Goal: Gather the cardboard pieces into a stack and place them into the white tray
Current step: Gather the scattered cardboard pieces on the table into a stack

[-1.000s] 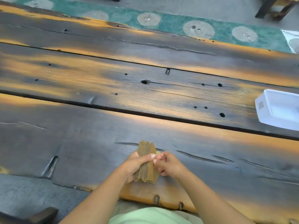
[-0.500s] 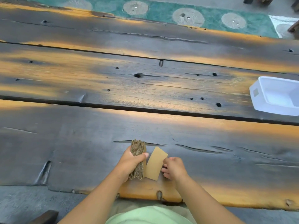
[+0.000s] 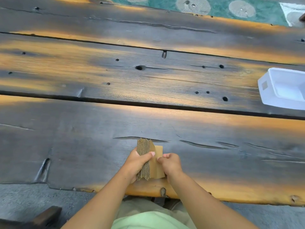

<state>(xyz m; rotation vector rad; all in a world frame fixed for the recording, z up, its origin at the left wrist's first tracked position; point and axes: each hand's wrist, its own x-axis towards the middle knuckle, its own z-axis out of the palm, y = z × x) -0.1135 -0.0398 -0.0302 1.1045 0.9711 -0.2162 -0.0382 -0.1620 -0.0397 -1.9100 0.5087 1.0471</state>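
A stack of brown corrugated cardboard pieces stands on edge near the table's front edge, gripped by my left hand with the thumb across its top. One loose cardboard piece leans flat against the stack's right side, and my right hand pinches it there. The white tray sits empty at the far right, well away from both hands and partly cut off by the frame.
The dark wooden plank table has gaps between planks, knot holes and cracks. A green patterned rug lies beyond its far edge. A dark wooden piece sits on the grey floor at lower left.
Half a second ago the loose piece sat apart, tilted to the right of the stack; now my right hand has brought it up against the stack. The view has shifted slightly left.
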